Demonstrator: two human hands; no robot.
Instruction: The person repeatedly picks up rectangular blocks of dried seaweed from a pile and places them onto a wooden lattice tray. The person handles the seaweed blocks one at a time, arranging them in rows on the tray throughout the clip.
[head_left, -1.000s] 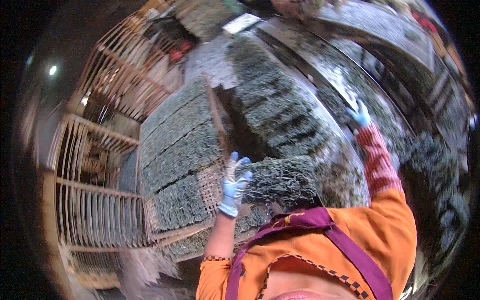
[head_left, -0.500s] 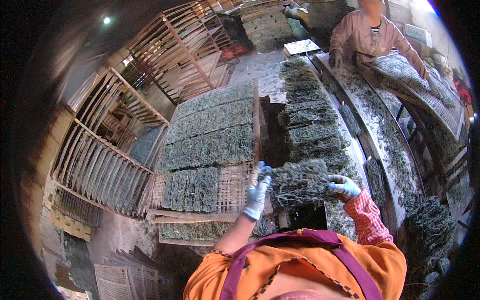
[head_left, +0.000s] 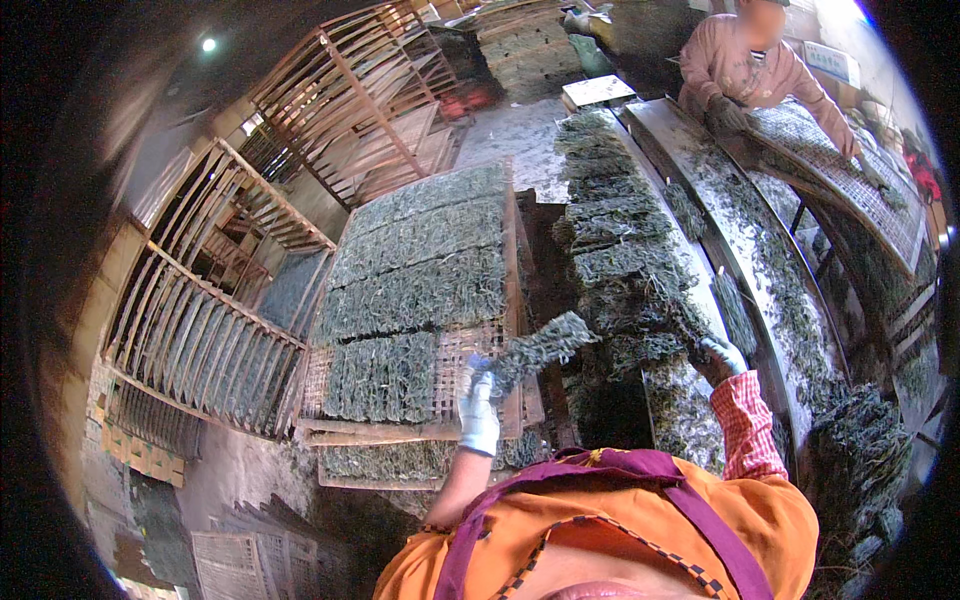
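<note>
My left hand, in a pale blue glove, holds one end of a flat green sheet of matted leaves. The sheet hangs above the right edge of a woven bamboo tray. Rows of the same green sheets cover most of that tray. My right hand, also gloved and with a red checked sleeve, rests on the near end of a long pile of stacked green sheets. Whether its fingers grip anything is not visible.
Wooden slatted racks stand at the left and the back. A long trough strewn with green leaves runs along the right. A person in a pink top works at a mesh tray beyond it. More trays lie under the bamboo tray.
The sheet was held in both hands; now only my left hand holds it, further left over the tray. My right hand has moved right onto the pile.
</note>
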